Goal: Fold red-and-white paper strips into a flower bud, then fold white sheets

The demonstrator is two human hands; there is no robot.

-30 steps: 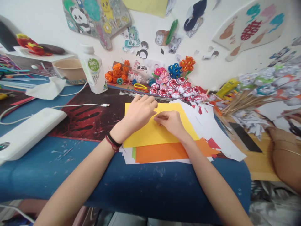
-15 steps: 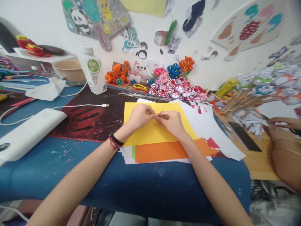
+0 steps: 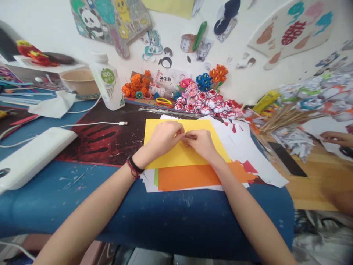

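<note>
Yellow paper [image 3: 179, 158] below — left hand [image 3: 165, 137] meets right hand [image 3: 203, 144] (earlier apart).

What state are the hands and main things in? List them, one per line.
Right hand, fingertips pinching a thin strand
Left hand, fingers curled, thumb at the right fingertips
Yellow sheet, flat, over the orange
Orange sheet, flat, partly covered
White bottle, upright, capped
Bowl, upright
Tissue, crumpled
Cable plug, loose
Power bank, lying flat

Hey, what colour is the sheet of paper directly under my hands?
The sheet is yellow, with no pattern visible; the head view shows it best.
</note>
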